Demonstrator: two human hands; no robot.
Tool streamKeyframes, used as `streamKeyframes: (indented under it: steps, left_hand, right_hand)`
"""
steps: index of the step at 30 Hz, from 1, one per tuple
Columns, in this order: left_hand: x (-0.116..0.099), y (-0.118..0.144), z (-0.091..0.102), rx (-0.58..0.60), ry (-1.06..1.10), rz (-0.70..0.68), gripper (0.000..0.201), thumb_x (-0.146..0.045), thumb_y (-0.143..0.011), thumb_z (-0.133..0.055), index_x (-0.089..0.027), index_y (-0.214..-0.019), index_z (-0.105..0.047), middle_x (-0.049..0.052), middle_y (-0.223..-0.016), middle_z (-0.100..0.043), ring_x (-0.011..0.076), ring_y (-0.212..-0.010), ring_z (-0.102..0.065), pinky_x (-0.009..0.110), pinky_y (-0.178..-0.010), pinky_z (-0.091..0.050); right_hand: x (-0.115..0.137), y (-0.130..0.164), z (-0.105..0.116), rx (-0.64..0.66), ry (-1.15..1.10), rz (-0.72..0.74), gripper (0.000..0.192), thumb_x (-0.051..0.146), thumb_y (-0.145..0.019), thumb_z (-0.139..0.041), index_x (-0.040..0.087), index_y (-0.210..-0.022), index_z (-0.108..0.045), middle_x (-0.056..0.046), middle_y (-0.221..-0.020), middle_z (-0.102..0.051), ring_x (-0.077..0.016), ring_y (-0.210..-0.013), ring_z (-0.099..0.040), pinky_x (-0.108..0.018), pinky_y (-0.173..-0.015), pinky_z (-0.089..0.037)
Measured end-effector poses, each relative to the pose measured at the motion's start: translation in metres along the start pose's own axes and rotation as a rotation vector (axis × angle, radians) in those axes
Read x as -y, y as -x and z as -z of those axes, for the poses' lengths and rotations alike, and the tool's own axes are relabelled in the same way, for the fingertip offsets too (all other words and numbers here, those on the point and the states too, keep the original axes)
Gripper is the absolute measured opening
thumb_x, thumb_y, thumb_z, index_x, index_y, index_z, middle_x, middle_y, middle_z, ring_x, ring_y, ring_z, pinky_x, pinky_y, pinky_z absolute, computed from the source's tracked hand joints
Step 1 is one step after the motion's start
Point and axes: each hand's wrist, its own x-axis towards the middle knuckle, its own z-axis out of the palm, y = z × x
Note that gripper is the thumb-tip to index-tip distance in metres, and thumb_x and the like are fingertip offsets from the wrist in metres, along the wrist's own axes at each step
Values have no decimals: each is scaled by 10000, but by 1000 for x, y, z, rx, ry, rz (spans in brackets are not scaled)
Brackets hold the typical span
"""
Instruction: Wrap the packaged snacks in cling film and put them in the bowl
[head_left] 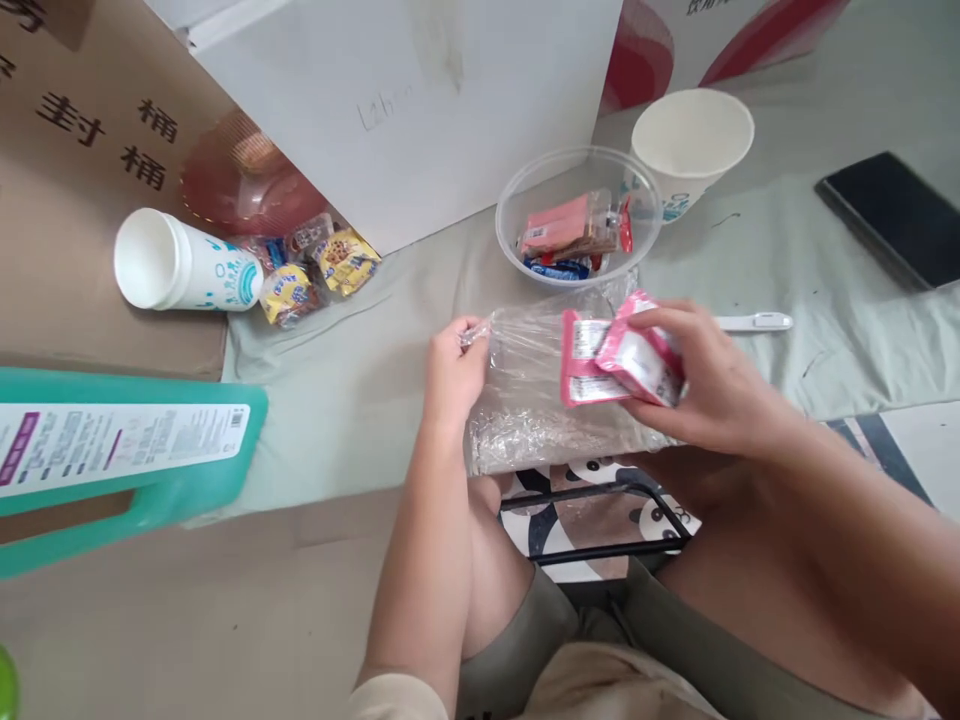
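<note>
My left hand [456,370] is closed on the edge of a clear plastic bag [517,400], which lies spread over the front edge of the cloth-covered surface. In my right hand [705,375] are pink-and-white snack packets [637,355], gripped between thumb and fingers above the bag's right part. One packet overlaps another, with printed white labels showing. Just behind the bag stands a clear plastic bowl [510,235] with several wrapped snacks [562,230] in it, some pink, some blue.
A white paper cup [690,140] stands by the bowl, a black phone [896,215] at right. A white stick-like item [757,323] lies behind my right hand. At left are tipped paper cups [187,262], yellow-wrapped snacks [345,262], a green jug [251,420] and cardboard boxes [75,250].
</note>
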Motion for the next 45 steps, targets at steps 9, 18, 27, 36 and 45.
streamKeyframes:
  steps: [9,18,27,36,45]
  left_hand:
    - [-5,-2,-2,24,-9,4,107,-195,-824,-579,-175,-804,-682,-57,-619,-541,103,-575,-452,235,-586,-340]
    - [-11,-2,-1,26,-91,16,124,-211,-832,-591,-170,-808,-706,-52,-618,-550,108,-587,-476,238,-583,-341]
    - [-15,-4,-7,81,-61,0,98,-235,-830,-614,-174,-794,-681,-62,-575,-489,92,-533,-410,233,-555,-340]
    - [-19,-4,-9,165,42,-18,151,-333,-826,-661,-196,-769,-687,-74,-488,-410,83,-444,-338,242,-476,-293]
    - [-13,6,8,343,250,-89,215,-435,-820,-727,-223,-804,-760,-70,-388,-403,71,-331,-324,241,-404,-238]
  right_hand:
    - [-3,-127,62,36,415,-263,883,246,-717,-871,306,-1513,-494,-172,-1480,-505,-465,-1370,-481,-667,-992,-492]
    - [-27,-168,38,269,278,-327,596,374,-572,-1009,373,-1099,-730,50,-1344,-681,-308,-1267,-648,-525,-1075,-513]
    - [-81,-175,15,268,345,-21,753,655,-515,-949,392,-1177,-704,5,-1267,-717,-293,-1106,-731,-460,-870,-583]
    - [-33,-175,27,307,374,-181,672,512,-550,-967,267,-1127,-724,-42,-1354,-675,-442,-1426,-492,-643,-1178,-352]
    - [-7,-9,18,-130,-207,-372,582,466,-792,-774,263,-1316,-622,-132,-1366,-686,-365,-1260,-665,-592,-1014,-566]
